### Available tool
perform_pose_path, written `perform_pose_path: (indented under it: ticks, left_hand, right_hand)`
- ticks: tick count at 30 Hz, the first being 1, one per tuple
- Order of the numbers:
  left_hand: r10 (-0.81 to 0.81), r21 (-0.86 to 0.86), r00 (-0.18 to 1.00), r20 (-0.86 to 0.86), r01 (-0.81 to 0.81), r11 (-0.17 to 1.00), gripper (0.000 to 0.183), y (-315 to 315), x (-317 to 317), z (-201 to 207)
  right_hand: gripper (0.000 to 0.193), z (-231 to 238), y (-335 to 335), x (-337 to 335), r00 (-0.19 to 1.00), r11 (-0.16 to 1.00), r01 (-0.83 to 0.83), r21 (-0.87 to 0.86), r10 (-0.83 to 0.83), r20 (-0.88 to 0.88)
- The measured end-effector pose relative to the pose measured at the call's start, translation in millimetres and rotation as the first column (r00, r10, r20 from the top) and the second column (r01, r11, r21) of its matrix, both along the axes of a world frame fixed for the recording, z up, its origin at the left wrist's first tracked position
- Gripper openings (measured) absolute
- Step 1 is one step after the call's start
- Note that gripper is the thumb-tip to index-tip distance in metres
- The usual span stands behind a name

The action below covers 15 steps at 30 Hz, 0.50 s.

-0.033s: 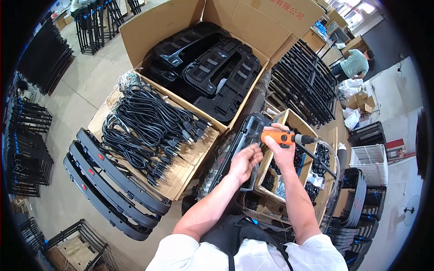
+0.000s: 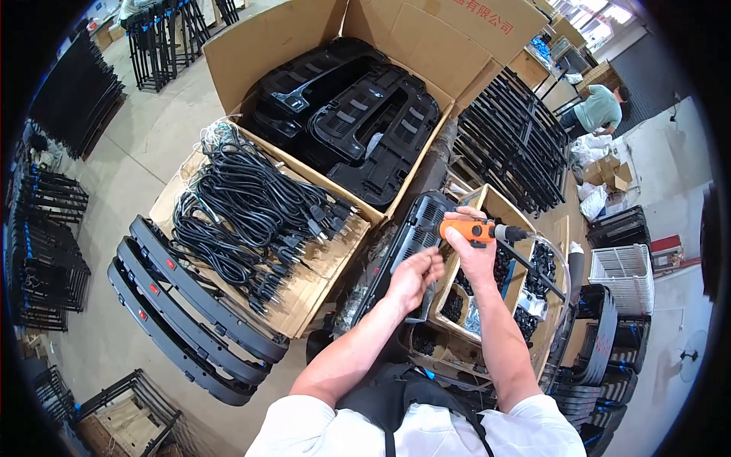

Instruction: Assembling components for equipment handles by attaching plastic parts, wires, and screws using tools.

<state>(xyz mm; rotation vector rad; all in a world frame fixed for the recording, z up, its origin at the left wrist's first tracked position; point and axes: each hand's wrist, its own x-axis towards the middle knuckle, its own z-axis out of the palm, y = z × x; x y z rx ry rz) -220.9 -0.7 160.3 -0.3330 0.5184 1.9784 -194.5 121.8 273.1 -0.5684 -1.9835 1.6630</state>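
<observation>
An orange power screwdriver (image 2: 460, 229) is gripped in my right hand (image 2: 477, 257), lying sideways with its dark end to the right and its other end toward the left. Just below and left of it, my left hand (image 2: 411, 276) has its fingers curled together; whatever they may pinch is too small to make out. Under both hands lies a long black plastic housing (image 2: 415, 236) with slotted vents, partly covered by my left hand. A clear hose (image 2: 565, 266) curves down from near the screwdriver's right end.
Right of the housing stands a divided wooden box (image 2: 487, 199) of small black parts. Bundled black power cords (image 2: 244, 206) lie on cardboard at left, above curved grey covers (image 2: 190, 335). A carton (image 2: 266, 53) holds black moulded shells (image 2: 358, 114). Another person (image 2: 598, 108) bends over at far right.
</observation>
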Motion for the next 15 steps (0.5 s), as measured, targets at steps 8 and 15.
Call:
perform_pose_path:
  ticks: [8,15]
  left_hand:
    - [-0.211,-0.092,0.974,-0.077,0.204,0.975,0.029,-34.1,43.4,-10.4]
    - [-0.260,-0.071,0.965,-0.043,0.257,0.964,0.027,-51.1,59.2,-10.0]
  right_hand:
    - [0.049,-18.6,7.9,-17.5,0.998,0.998,-0.043,0.053,0.040,0.046]
    - [0.042,-19.7,2.5,-27.9,0.997,0.995,-0.046,0.089,0.040,0.067]
